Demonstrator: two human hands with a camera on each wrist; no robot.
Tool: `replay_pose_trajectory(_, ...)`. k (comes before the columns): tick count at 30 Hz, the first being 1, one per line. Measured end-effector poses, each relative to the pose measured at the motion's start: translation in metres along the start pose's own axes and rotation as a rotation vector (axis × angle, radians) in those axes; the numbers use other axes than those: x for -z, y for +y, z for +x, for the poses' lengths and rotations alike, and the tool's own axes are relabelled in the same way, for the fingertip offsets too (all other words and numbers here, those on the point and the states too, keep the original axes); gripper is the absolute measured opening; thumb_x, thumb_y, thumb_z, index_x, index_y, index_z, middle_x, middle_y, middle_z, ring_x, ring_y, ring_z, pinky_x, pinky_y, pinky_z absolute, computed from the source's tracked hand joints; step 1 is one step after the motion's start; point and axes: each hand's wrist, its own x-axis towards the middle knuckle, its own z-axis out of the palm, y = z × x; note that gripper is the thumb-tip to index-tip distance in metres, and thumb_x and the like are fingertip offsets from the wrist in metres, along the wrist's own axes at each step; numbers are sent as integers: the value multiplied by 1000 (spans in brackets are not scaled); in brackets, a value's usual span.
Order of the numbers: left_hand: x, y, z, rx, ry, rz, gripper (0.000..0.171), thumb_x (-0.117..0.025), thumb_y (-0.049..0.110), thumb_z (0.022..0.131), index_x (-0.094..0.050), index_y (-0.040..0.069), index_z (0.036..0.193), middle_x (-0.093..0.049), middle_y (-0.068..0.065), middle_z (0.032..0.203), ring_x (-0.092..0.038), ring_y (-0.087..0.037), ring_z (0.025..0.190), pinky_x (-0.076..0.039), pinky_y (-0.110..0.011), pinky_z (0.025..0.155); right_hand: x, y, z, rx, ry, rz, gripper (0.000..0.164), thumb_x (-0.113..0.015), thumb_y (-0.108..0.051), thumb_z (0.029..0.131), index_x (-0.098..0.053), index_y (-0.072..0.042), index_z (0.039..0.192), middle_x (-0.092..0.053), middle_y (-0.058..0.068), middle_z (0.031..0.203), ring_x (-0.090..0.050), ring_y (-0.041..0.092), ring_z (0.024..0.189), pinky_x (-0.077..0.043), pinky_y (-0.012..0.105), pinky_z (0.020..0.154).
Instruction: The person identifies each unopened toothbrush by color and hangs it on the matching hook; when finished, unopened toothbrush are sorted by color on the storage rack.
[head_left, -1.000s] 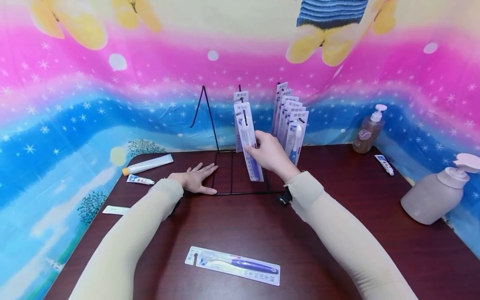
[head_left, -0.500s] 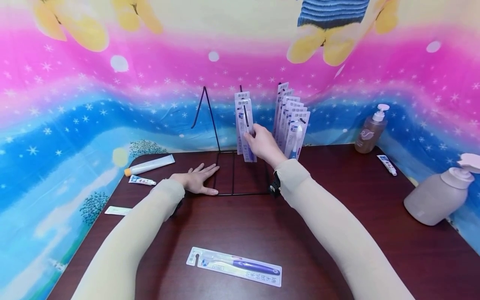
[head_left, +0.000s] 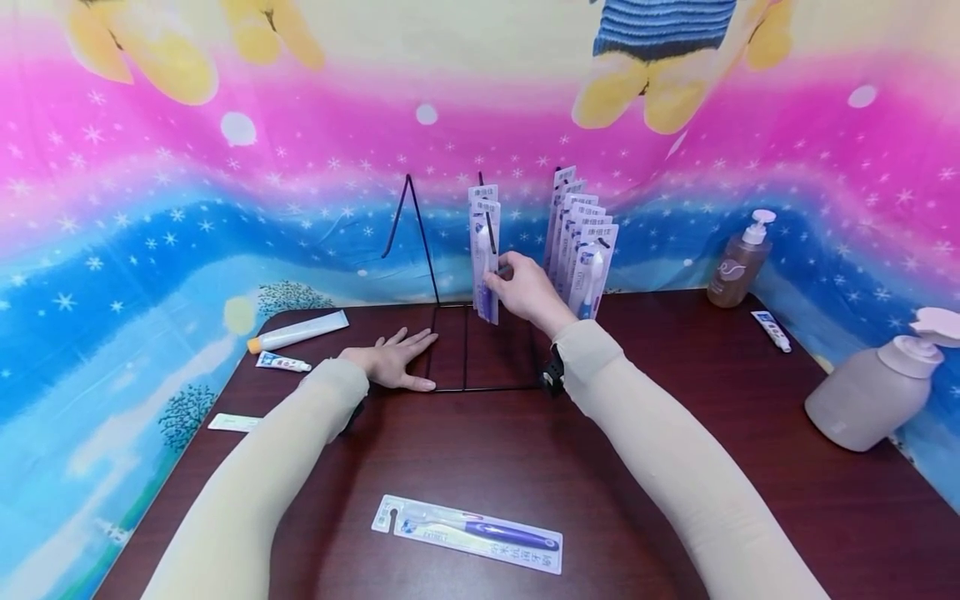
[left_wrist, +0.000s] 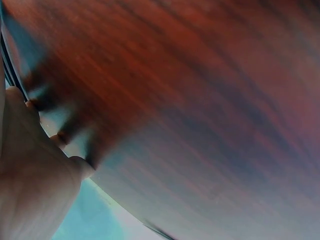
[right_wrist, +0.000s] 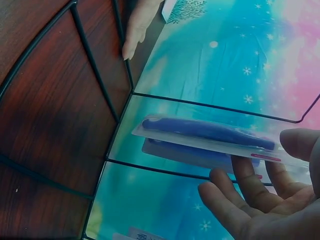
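My right hand (head_left: 531,293) pinches the edge of a packaged toothbrush (head_left: 485,279) with a purple handle. That pack hangs upright on the middle hook of a black wire rack (head_left: 465,350), just in front of another pack. In the right wrist view, the thumb is on one side of the toothbrush pack (right_wrist: 210,137) and the fingers are on the other. My left hand (head_left: 393,360) lies spread on the table at the rack's left base wires. Another packaged toothbrush (head_left: 468,533) lies flat near the front of the table.
Several packaged toothbrushes (head_left: 592,267) hang on the right hook; the left hook (head_left: 396,217) is bare. At left lie a toothpaste tube (head_left: 300,331), a smaller tube (head_left: 282,362) and a thin packet (head_left: 234,422). Right: brown pump bottle (head_left: 738,262), small tube (head_left: 771,331), grey pump bottle (head_left: 866,396).
My right hand has moved up and back with the toothbrush pack, which went from tilted in front of the rack to hanging on the middle hook. The left hand has stayed put.
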Motion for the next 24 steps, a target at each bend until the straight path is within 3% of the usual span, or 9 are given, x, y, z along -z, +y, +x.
replay_pose_trajectory(6,-3,2,1,-3,-1,6,103,-46,79,71,-2,28,149,4,4,154,6,-31,138,-4,-59,104,0,6,-10,-42,-14,-23,47,-54,-40,91,-43,-14,129,-55,5,110,-54,19,97,-45,39,82)
replay_pose_trajectory(11,-3,3,3,-9,-4,5,104,-45,80,70,-2,28,149,4,3,154,6,-32,138,-4,-60,104,0,12,-43,-33,-77,-129,63,-55,-43,90,-31,-17,141,-54,9,117,-54,21,101,-44,42,86)
replay_pose_trajectory(15,-2,3,4,-12,2,7,105,-44,81,69,-2,27,149,3,2,154,5,-33,138,-4,-60,103,-8,14,-82,87,-195,-308,54,-59,-37,89,-44,-14,135,-58,10,116,-55,22,103,-43,40,88)
replay_pose_trajectory(20,-1,4,2,-17,0,8,104,-46,79,70,-3,26,149,3,1,154,5,-34,138,-4,-61,103,-37,12,-148,297,-384,-515,46,-63,-34,87,-55,-10,126,-60,6,114,-56,19,102,-45,35,88)
replay_pose_trajectory(24,0,2,2,-14,13,8,104,-47,78,71,-4,25,149,2,0,154,4,-34,138,-5,-61,103,-63,9,-191,451,-432,-666,43,-68,-38,81,-61,-9,112,-59,1,94,-55,14,84,-48,28,76)
